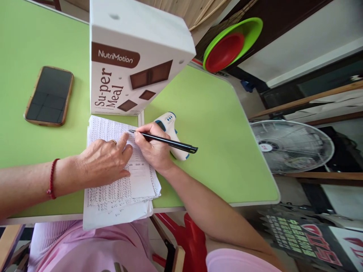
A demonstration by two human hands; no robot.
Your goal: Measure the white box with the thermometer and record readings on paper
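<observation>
Currently right grip [155, 148] pinches pen [177, 144], long axis crosswise, tip leftward over paper [141, 186], just beside empty left grip [104, 162].

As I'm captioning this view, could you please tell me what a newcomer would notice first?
Probably the large white box, standing on the green table beyond the papers. Next, the black pen in the right hand, its tip over the papers, then the bright red bowl and green bowl at upper right.
</observation>
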